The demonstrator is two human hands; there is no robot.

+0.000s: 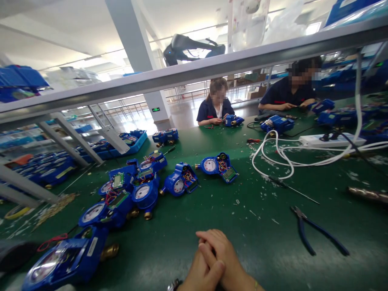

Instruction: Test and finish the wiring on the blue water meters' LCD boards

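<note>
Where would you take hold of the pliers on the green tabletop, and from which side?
Probably by both blue handles, with the right hand coming from the near side: the pliers lie flat, handles spread apart toward the camera, metal jaws pointing away.

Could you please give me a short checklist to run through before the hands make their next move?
1. Hands free of tools: ok; left hand and right hand are clasped together.
2. Pliers uncovered: ok; they lie on the green table, handles spread.
3. Screwdriver clear of the white cable: not ok; its handle lies at the cable's loop.
4. Tabletop free of scraps: not ok; bits are scattered about.
5. Blue meter closed: not ok; its wires show.
6. Power strip switched off: cannot tell.
</note>
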